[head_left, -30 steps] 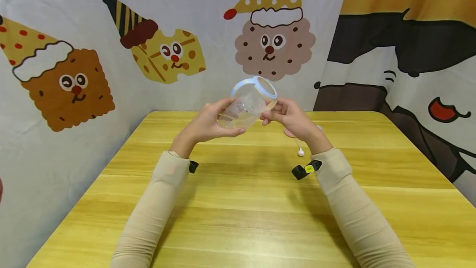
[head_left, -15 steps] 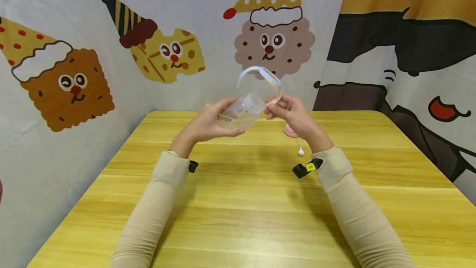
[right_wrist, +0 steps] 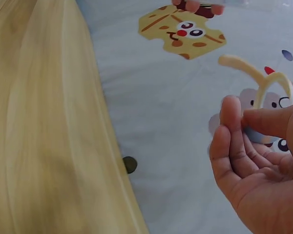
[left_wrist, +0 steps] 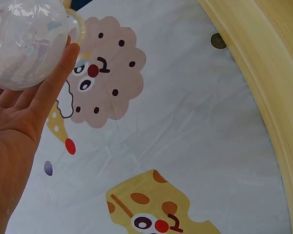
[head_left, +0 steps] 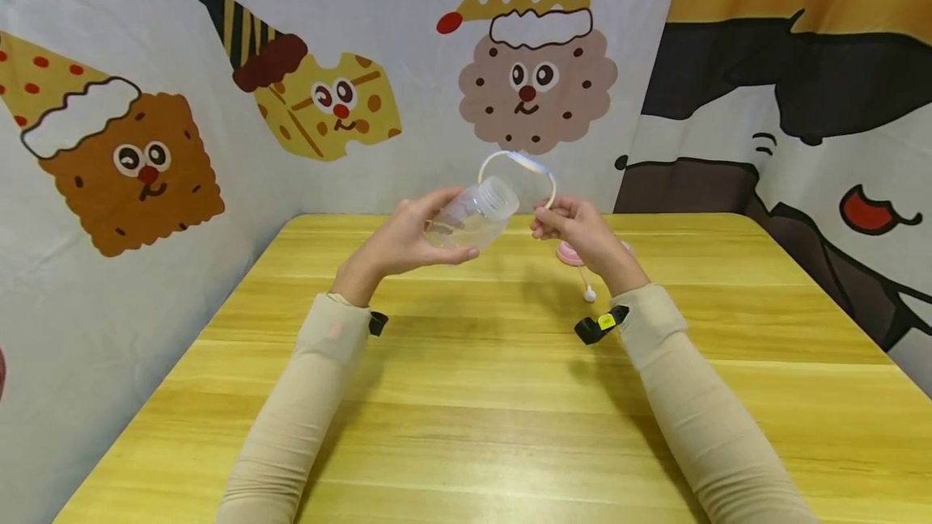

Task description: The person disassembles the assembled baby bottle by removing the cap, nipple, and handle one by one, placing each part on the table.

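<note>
In the head view my left hand grips a clear baby bottle round its body, above the table. The bottle leans with its bare threaded neck up and to the right. My right hand pinches a thin pale-yellow and blue bottle handle ring between thumb and fingers. The ring arches just beyond the bottle's neck; whether they touch I cannot tell. In the left wrist view the clear bottle shows its base, with my palm below it. The right wrist view shows the curved yellow handle rising past my fingertips.
A pink round lid-like piece lies on the wooden table, partly hidden behind my right hand. A thin tube with a white end piece lies beside it. A cartoon-printed cloth hangs behind the table.
The handle ring, first around the bottle's neck area, has come up and away to the right with my right hand, then dipped slightly. The left hand and bottle have hardly moved.
</note>
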A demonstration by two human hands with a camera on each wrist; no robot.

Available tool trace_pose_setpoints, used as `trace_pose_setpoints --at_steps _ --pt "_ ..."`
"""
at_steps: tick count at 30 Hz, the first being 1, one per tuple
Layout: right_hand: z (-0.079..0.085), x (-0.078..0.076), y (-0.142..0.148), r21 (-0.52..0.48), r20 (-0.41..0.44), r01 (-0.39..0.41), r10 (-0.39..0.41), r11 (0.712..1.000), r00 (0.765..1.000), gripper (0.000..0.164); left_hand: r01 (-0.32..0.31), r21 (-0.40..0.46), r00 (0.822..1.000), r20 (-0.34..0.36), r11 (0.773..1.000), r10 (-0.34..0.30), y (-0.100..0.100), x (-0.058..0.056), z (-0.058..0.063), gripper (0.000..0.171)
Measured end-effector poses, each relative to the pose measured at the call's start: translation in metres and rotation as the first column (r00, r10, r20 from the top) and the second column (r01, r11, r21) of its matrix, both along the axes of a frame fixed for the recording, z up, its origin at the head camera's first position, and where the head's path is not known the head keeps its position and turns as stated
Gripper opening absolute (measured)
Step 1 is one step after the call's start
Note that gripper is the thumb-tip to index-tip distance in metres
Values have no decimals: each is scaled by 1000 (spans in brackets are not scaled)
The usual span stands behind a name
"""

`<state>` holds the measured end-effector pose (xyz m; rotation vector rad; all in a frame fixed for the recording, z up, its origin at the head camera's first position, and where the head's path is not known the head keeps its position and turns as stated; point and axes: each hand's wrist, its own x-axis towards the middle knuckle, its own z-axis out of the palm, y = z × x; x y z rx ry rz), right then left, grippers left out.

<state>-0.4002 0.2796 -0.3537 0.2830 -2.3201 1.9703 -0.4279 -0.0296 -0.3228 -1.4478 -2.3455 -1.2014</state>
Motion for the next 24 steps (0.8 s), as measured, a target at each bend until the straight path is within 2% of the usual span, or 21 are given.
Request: trace_pose_setpoints --at_steps 11,19,24 --pt "-24 -12 6 50 140 55 -61 997 988 26 6 6 1000 3 1000 -6 -1 -1 -1 79" --pt "-37 -15 6 86 228 14 -34 996 973 26 8 9 1000 25 1000 -8 -1 -1 0 80" --pt "-42 -16 5 122 279 -13 -22 992 960 32 -4 -1 1000 30 1000 4 -2 -1 2 80"
